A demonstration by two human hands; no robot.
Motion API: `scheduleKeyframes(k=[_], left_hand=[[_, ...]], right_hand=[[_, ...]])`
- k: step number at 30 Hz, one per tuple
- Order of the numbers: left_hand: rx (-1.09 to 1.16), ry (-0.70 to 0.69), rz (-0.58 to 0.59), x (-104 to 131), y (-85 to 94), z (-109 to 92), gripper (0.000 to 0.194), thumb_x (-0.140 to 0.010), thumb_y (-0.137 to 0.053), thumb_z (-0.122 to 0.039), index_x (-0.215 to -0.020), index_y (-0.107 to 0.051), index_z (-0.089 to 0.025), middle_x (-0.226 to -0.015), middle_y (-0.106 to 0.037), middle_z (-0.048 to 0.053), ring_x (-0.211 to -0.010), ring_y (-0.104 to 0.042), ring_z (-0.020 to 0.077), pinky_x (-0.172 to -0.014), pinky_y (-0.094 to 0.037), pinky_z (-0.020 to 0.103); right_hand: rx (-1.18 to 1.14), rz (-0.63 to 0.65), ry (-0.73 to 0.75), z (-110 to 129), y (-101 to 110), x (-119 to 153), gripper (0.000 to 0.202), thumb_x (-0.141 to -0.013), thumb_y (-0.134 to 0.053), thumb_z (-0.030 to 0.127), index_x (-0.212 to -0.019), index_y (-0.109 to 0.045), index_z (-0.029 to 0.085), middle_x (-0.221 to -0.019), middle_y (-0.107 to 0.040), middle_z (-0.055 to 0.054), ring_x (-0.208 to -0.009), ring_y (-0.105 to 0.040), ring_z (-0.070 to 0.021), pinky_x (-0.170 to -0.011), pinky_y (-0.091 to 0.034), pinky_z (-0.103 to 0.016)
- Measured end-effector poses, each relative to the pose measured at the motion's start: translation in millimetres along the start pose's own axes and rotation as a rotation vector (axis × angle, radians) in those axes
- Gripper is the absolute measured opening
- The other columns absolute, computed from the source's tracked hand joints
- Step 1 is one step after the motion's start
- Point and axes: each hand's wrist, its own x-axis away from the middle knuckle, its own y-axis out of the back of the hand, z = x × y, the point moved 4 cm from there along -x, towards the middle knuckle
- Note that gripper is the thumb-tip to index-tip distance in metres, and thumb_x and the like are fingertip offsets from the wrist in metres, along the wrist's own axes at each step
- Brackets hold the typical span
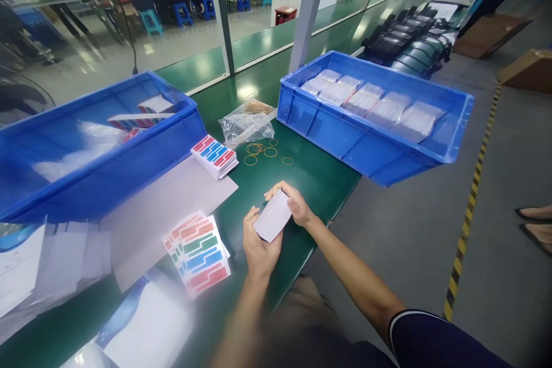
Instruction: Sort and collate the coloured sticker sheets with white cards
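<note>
Both of my hands grip a stack of white cards (273, 217) over the front edge of the green table. My left hand (261, 244) wraps its near left side, and my right hand (295, 202) closes on the far right end. The stack is tilted, with a plain white face up. Left of my hands, several printed sheets (202, 253) with red, green and blue bars lie fanned out. Farther back is a neat pile of printed cards (214, 156). Loose rubber bands (259, 149) lie beyond my hands, in front of a clear plastic bag (248, 122) holding more bands.
A blue bin (371, 152) at the right holds several white bundles in a row. Another blue bin (107, 184) at the left holds printed cards and plastic bags. White booklets (64, 264) and a grey board (142, 224) lie at left. A metal post (308, 17) stands behind.
</note>
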Motion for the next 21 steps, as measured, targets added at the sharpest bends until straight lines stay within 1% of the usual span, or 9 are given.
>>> scheduleKeyframes(k=[2,4,6,8,11,14,17,19,21], left_hand=[[-0.019,-0.075,-0.01,-6,2.7,-5,0.044,-0.074,-0.071,-0.025,-0.11,-0.046,-0.019,-0.117,-0.058,0.013,-0.116,-0.056,0.0265,-0.093,-0.048,0.044],[-0.042,-0.134,-0.02,-13,8.1,-14,0.046,-0.074,-0.071,-0.022,-0.113,-0.046,-0.02,-0.112,-0.06,0.011,-0.107,-0.059,0.0246,-0.088,-0.05,0.042],[-0.088,-0.216,-0.041,-21,14.7,-27,0.049,-0.073,-0.07,-0.019,-0.115,-0.046,-0.019,-0.11,-0.059,0.012,-0.103,-0.059,0.025,-0.084,-0.05,0.042],[-0.143,-0.328,-0.081,-27,20.9,-44,0.052,-0.072,-0.069,-0.016,-0.118,-0.045,-0.017,-0.11,-0.058,0.014,-0.105,-0.057,0.0272,-0.085,-0.049,0.044],[-0.197,-0.443,-0.147,-34,28.2,-66,0.055,-0.071,-0.066,-0.016,-0.121,-0.043,-0.014,-0.11,-0.056,0.016,-0.106,-0.055,0.0291,-0.086,-0.049,0.044],[-0.219,-0.472,-0.209,-39,33.0,-83,0.058,-0.069,-0.066,-0.018,-0.123,-0.043,-0.014,-0.111,-0.055,0.016,-0.106,-0.055,0.0299,-0.086,-0.05,0.044],[-0.239,-0.488,-0.263,-35,34.6,-97,0.065,-0.069,-0.066,-0.017,-0.129,-0.041,-0.016,-0.112,-0.053,0.015,-0.108,-0.054,0.0305,-0.087,-0.05,0.047],[-0.274,-0.451,-0.222,-26,31.9,-103,0.074,-0.071,-0.067,-0.019,-0.137,-0.034,-0.021,-0.119,-0.049,0.016,-0.114,-0.051,0.0326,-0.092,-0.048,0.052],[-0.31,-0.4,-0.147,-11,28.8,-106,0.086,-0.071,-0.071,-0.025,-0.143,-0.023,-0.024,-0.131,-0.042,0.018,-0.123,-0.044,0.0368,-0.099,-0.042,0.06]], right_hand=[[-0.048,0.016,0.019,4,3,-6,0.075,-0.074,-0.026,0.088,-0.095,-0.046,0.019,-0.092,-0.063,-0.011,-0.085,-0.061,-0.0253,-0.083,-0.047,-0.04],[-0.095,0.03,0.046,12,5,-14,0.075,-0.071,-0.036,0.088,-0.095,-0.052,0.018,-0.089,-0.064,-0.009,-0.078,-0.06,-0.0234,-0.077,-0.048,-0.037],[-0.153,-0.012,0.082,24,6,-21,0.077,-0.067,-0.039,0.089,-0.093,-0.055,0.018,-0.085,-0.063,-0.008,-0.074,-0.059,-0.0232,-0.073,-0.048,-0.037],[-0.212,-0.123,0.113,37,4,-28,0.078,-0.069,-0.025,0.09,-0.086,-0.053,0.02,-0.081,-0.06,-0.008,-0.075,-0.058,-0.0246,-0.074,-0.048,-0.039],[-0.349,-0.375,0.13,57,-2,-35,0.072,-0.08,-0.002,0.077,-0.075,-0.047,0.022,-0.074,-0.055,-0.009,-0.075,-0.056,-0.0264,-0.075,-0.047,-0.043],[-0.575,-0.564,0.143,74,-6,-37,0.067,-0.084,-0.008,0.069,-0.069,-0.052,0.022,-0.067,-0.054,-0.009,-0.068,-0.055,-0.0266,-0.07,-0.046,-0.043],[-0.736,-0.615,0.17,87,-5,-37,0.065,-0.084,-0.014,0.067,-0.066,-0.057,0.021,-0.065,-0.055,-0.009,-0.066,-0.054,-0.0266,-0.069,-0.045,-0.043],[-0.833,-0.644,0.162,91,-3,-34,0.065,-0.084,-0.016,0.067,-0.064,-0.058,0.022,-0.063,-0.055,-0.009,-0.065,-0.054,-0.0265,-0.068,-0.045,-0.043],[-0.932,-0.657,0.126,91,-2,-31,0.067,-0.083,-0.018,0.07,-0.06,-0.059,0.022,-0.059,-0.053,-0.009,-0.063,-0.054,-0.0261,-0.068,-0.045,-0.043]])
